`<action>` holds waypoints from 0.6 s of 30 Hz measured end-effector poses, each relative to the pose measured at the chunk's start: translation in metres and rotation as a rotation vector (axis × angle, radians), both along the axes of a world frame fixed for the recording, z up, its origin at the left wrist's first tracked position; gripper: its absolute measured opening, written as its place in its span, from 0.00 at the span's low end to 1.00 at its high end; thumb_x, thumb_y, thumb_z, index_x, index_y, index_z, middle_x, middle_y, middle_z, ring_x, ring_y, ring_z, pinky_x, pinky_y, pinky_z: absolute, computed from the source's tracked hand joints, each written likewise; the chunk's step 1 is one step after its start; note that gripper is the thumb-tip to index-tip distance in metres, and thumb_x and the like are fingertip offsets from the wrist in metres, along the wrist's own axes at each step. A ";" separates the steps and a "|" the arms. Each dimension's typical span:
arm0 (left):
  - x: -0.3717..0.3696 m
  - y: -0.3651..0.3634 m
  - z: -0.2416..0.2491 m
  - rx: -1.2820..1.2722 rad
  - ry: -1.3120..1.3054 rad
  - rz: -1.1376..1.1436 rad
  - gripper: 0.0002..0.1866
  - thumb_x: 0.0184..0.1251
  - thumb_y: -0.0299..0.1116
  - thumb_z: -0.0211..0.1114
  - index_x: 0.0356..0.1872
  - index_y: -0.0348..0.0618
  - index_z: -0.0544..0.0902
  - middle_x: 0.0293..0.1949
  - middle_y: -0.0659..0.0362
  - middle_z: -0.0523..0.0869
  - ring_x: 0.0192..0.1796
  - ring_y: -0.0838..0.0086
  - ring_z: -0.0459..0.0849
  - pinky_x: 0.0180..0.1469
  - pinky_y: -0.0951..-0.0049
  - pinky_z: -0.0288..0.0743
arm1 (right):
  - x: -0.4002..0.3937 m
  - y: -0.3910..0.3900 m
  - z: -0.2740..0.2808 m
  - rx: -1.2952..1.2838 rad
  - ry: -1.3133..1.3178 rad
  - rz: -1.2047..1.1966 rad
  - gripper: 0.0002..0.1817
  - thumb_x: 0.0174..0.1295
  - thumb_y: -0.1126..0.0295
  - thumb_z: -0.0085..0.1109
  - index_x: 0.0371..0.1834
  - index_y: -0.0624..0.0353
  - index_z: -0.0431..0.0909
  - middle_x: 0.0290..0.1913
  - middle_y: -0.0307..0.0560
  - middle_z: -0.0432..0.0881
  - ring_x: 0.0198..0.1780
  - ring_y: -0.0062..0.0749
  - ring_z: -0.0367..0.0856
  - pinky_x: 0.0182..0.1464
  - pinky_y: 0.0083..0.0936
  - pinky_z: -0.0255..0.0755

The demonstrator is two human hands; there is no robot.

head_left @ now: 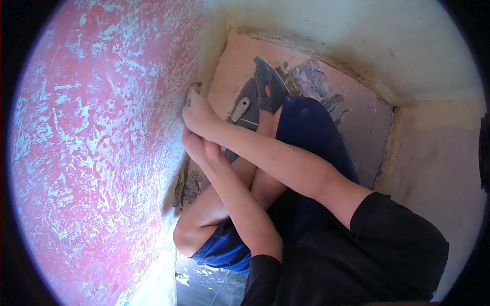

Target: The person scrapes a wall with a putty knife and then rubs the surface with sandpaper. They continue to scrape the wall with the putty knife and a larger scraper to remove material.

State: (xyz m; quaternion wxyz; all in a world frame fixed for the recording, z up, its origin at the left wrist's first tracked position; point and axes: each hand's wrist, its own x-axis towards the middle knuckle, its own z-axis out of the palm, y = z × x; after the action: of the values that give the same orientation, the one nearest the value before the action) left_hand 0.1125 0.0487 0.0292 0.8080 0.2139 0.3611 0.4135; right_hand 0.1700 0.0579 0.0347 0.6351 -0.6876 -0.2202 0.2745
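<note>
Both my arms reach to the pink wall (97, 132), whose paint is mottled with white patches. My right hand (200, 113) is closed in a fist close against the wall, near its corner edge. A small dark bit shows at its far side; what the fingers hold cannot be made out. Just below and partly behind it, my left hand (194, 145) is curled by the wall. Its fingers are mostly hidden, and any thing in them is out of sight. On the floor beyond my wrists lies a pale handle (241, 108) with a hole in its end.
My crossed legs in blue shorts (314, 125) rest on the grey-tiled floor (367, 137). A dark shoe (268, 84) and a flat dusty dark sheet (310, 79) are near the far corner. Crumbled debris (191, 186) lies along the wall's foot. Pale walls (439, 148) close in behind and right.
</note>
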 end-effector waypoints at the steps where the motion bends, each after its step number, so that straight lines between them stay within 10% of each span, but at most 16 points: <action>1: 0.011 0.006 -0.001 0.006 -0.004 0.003 0.23 0.77 0.29 0.44 0.65 0.22 0.69 0.61 0.39 0.78 0.63 0.53 0.80 0.67 0.55 0.76 | 0.009 0.007 -0.003 -0.014 -0.008 -0.087 0.32 0.59 0.74 0.47 0.67 0.82 0.63 0.52 0.88 0.76 0.60 0.72 0.77 0.63 0.47 0.71; 18: 0.015 0.003 -0.005 0.000 -0.009 -0.011 0.21 0.77 0.28 0.42 0.61 0.22 0.72 0.60 0.40 0.78 0.62 0.53 0.80 0.66 0.54 0.76 | 0.019 0.013 -0.020 -0.021 0.034 0.000 0.31 0.60 0.76 0.48 0.66 0.85 0.60 0.56 0.86 0.75 0.63 0.68 0.76 0.64 0.47 0.70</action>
State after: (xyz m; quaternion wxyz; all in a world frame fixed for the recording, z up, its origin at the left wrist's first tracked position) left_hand 0.1276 0.0515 0.0240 0.8119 0.2139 0.3561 0.4101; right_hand 0.1893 0.0708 0.0149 0.6315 -0.6894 -0.2066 0.2887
